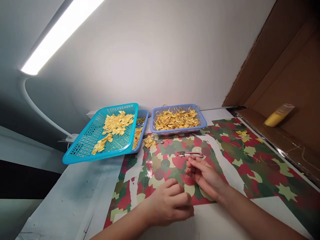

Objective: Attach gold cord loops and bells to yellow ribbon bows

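Thread snips (190, 154) are lying on the patterned wrapping paper (250, 163) that is covering the middle of the counter (75, 196), with their long axis running side to side, roughly along the counter's far edge. The dark blades are pointing toward the left edge and the pink handle toward the right. The right hand (205, 176) is resting on the paper just on the near side of the snips, its fingers loosely bent and narrow, with nothing showing between them and the fingertips stopping just short of the handle. The left hand (170, 201) is sitting nearer the front edge, curled into a loose fist with knuckles up; whether it is pinching anything I cannot tell. Along the far edge, a turquoise tray (82, 146) is tilting over the left side, holding pale yellow bows, and is leaning on a blue basket (145, 116) that is carrying more of them. Beside it, a second blue basket (203, 123) is brimming with gold bows with thin loops. One loose bow (149, 141) is lying on the paper just in front of the baskets, and another bow (242, 133) is lying toward the far right corner.
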Demonstrator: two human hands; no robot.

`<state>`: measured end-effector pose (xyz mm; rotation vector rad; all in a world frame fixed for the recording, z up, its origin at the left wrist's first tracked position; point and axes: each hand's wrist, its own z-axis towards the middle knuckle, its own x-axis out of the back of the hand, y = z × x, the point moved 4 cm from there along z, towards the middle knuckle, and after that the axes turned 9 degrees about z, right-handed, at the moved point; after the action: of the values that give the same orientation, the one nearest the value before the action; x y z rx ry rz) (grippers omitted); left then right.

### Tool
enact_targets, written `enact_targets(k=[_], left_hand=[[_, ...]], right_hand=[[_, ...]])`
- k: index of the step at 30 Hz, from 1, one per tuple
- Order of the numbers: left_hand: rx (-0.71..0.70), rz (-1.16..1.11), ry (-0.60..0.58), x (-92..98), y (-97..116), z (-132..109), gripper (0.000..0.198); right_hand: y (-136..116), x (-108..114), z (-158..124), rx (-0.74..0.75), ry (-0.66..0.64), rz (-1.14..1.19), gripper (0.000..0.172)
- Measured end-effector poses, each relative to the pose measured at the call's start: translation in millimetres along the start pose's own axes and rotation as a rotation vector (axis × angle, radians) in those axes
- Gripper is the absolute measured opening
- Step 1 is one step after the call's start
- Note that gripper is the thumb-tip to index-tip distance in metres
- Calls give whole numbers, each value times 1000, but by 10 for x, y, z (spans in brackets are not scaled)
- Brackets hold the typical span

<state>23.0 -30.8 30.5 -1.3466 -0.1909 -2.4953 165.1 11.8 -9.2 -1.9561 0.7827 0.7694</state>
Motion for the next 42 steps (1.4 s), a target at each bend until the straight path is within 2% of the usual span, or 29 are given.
enact_targets(k=[2,4,6,9,11,16,21,26,29,30,32,35,38,42], left_hand=[[151,12,33,32,-177,-16,8],[441,97,35,36,-480,-89,20],[668,201,0,0,-775,-201,26],[857,286,-90,-114,-1072,-366,41],[923,294,-125,-173,-1149,-439,48],[930,221,-141,-119,-1103,-433,21],[975,171,-115,-28,-1119,-432,10],[1061,119,-8,-7,-1152,-478,4],[1091,81,99,56,-1052,-422,4],[1091,27,130,65,-992,-386,6],[1118,-310,225,24,-853,-318,8],[1162,-743,202,-133,-617,-227,15],[1122,-935,185,-244,-450,-172,16],[1124,-1170,184,-323,-393,-172,19]], right_hand=[[-65,23,26,54,-8,-33,29],[-103,31,32,81,-13,-82,29],[-114,21,21,93,-14,-137,29],[-92,-12,-7,96,-24,-209,28],[-63,-24,-20,87,-21,-232,29],[12,-11,-17,50,0,-279,31],[97,7,1,-20,-18,-343,32],[127,11,5,12,-59,-438,32],[128,5,1,28,-66,-462,33],[125,0,-3,42,-68,-467,33],[110,-21,-12,114,-86,-498,31],[94,-66,-33,265,-139,-567,26],[113,-78,-39,320,-167,-589,21],[84,-80,-44,404,-163,-593,19]])
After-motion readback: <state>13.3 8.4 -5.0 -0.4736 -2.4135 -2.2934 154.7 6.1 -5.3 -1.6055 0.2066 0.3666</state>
